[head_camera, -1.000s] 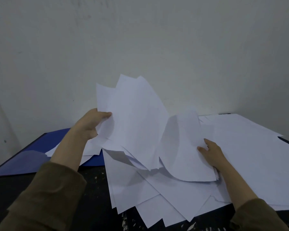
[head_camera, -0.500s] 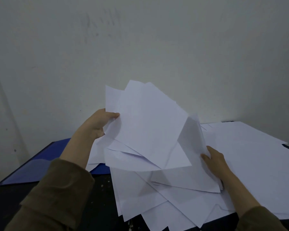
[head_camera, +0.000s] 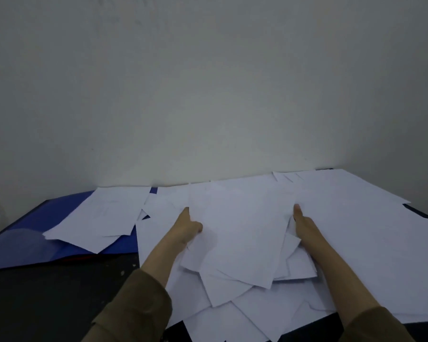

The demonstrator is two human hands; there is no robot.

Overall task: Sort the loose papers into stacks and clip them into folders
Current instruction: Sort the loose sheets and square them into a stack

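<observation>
Two hands flank a skewed bundle of white papers (head_camera: 235, 233) lying on the wider paper spread across the dark bench (head_camera: 47, 299). From the head view, the left hand (head_camera: 189, 227) grips the bundle's left edge, fingers tucked beneath; the right hand (head_camera: 304, 224) touches its right edge, though I cannot tell its grip. Sheets fan unevenly, so lifting could spill lower ones. Far left, the blue folder (head_camera: 32, 240) sits half-covered, and stray sheets could hide it.
</observation>
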